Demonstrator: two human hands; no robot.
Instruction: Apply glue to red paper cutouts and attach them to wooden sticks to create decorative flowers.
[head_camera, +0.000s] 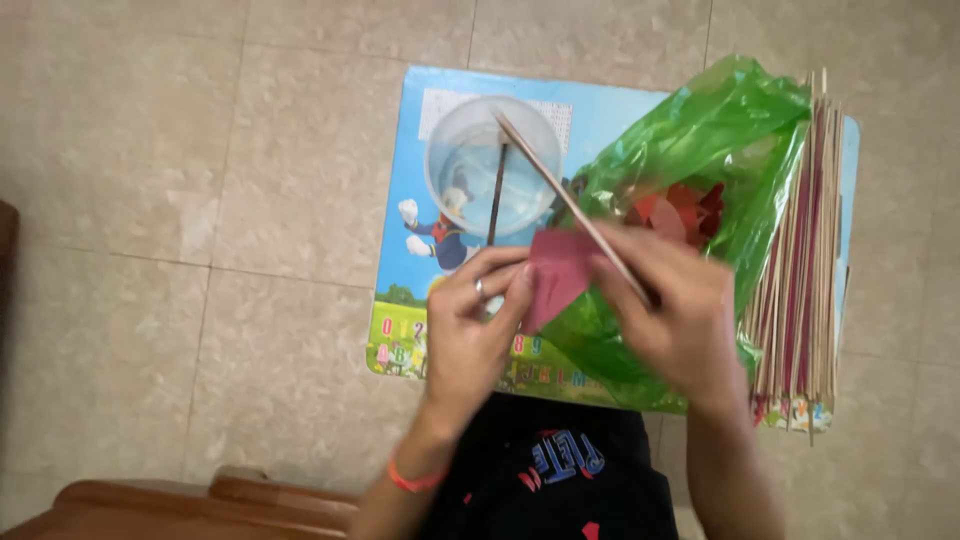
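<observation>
Red paper: one small piece, held between both my hands above the near part of the mat.
Left hand: fingers pinched on the paper's left edge; ring on one finger, orange band at the wrist.
Right hand: grips the paper's right side and a thin stick, which slants up and left from it, its far end over the bowl.
Bowl: clear, round, far left on the mat, holding a dark rod that leans inside it.
Bag: green plastic, open, right of the bowl, with more red paper scraps inside.
Stick bundle: many thin sticks, some with reddish coating, lying along the mat's right edge, just beside the bag.
Mat: blue, cartoon-printed, lying on the tile floor.
</observation>
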